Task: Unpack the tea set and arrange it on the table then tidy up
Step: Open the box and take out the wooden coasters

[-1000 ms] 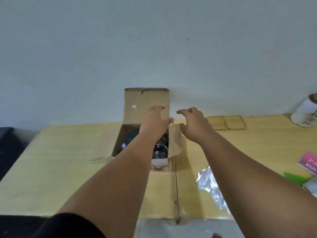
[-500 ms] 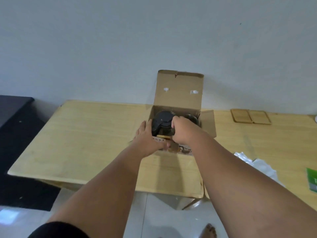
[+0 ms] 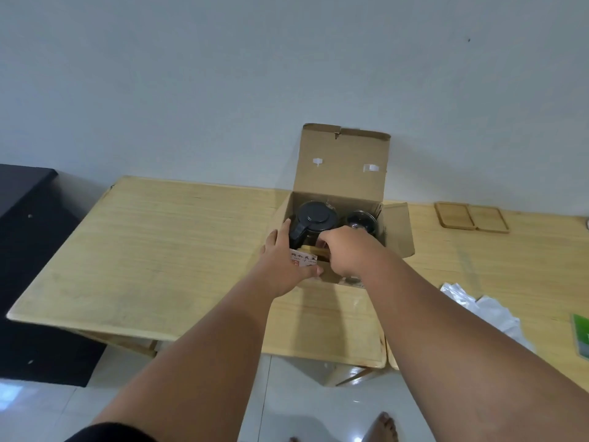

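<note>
A cardboard box (image 3: 342, 173) stood open on the wooden table (image 3: 165, 250), its lid flap upright against the wall beyond both hands. The left hand (image 3: 285, 266) lay flat and spread against the box's near left corner, fingers extended up its side and thumb across the printed front, bracing it rather than gripping anything. The right hand (image 3: 345, 253) reached over the near rim into the box, fingers curled downward; whether they had closed on anything could not be told. Just beyond the two hands, inside the box, sat a dark teapot (image 3: 315, 223) with a black lid, and beside it, past the right hand, a glass cup (image 3: 361, 220). Farther right of the right hand, two wooden coasters (image 3: 471, 216) lay near the wall, and crumpled plastic wrapping (image 3: 484, 309) rested beside the right forearm.
</note>
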